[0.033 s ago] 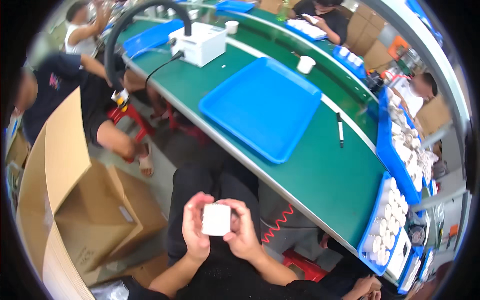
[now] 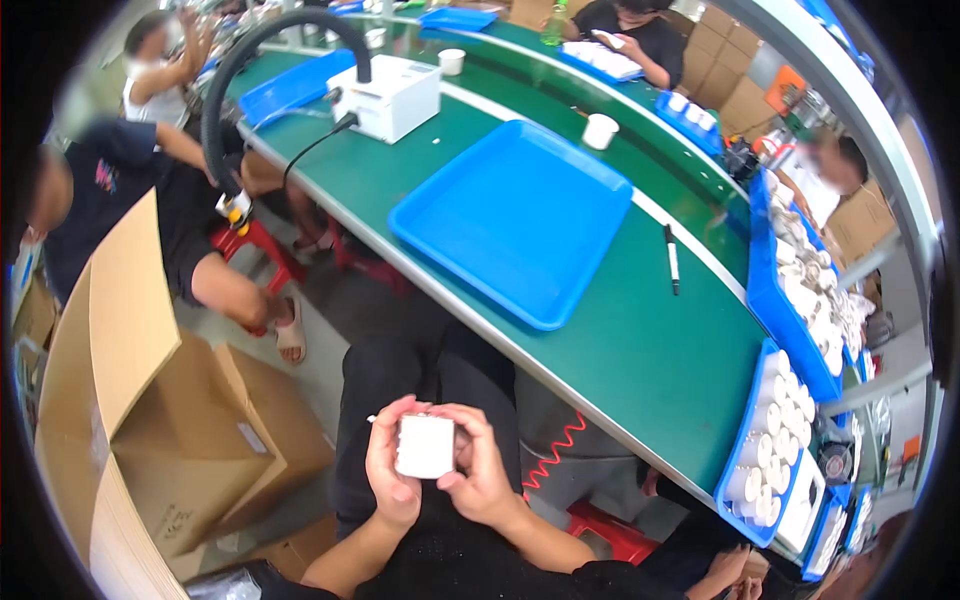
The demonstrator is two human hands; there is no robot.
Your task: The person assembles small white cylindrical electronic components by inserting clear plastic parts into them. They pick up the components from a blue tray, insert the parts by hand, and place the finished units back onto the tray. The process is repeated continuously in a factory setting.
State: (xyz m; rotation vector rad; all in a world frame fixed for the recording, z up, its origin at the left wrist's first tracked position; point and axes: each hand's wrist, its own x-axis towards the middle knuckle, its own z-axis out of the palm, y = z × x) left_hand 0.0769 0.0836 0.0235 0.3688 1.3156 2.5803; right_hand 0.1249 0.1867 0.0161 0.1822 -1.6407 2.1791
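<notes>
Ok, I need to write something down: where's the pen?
In the head view, right of centre, the pen lies on the green table, right of the large blue tray.

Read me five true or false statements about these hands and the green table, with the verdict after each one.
1. The left hand and right hand both hold the white square-faced piece. True.
2. The black-and-white marker lies inside the large blue tray. False: the marker lies on the green tabletop, right of the large blue tray.
3. A black flexible hose arches from the white box-shaped machine. True.
4. The open cardboard box stands on the person's right. False: the open cardboard box stands on the left.
5. A red coiled cord shows right of the hands. True.
</notes>
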